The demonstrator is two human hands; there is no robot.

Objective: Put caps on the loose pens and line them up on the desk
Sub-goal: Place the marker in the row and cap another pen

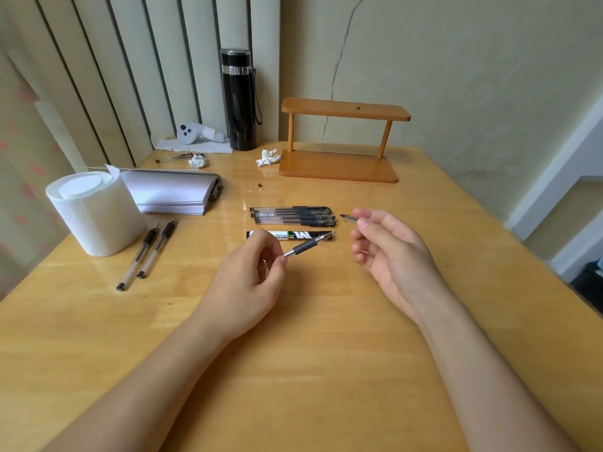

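Now the left hand (pixel 251 272) is pinching a bare pen (pixel 308 245) above the counter (pixel 326 353), tip aiming right so a cap can slide on. Facing it, the right hand (pixel 388 246) is pinching that cap (pixel 348 217). Capped pens (pixel 293 216) are lying lined up behind, two bare pens (pixel 146 252) waiting left.

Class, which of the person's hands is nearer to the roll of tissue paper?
Left. The left hand, holding an uncapped pen, is right of the roll of tissue paper; the right hand, pinching a cap, is farther right.
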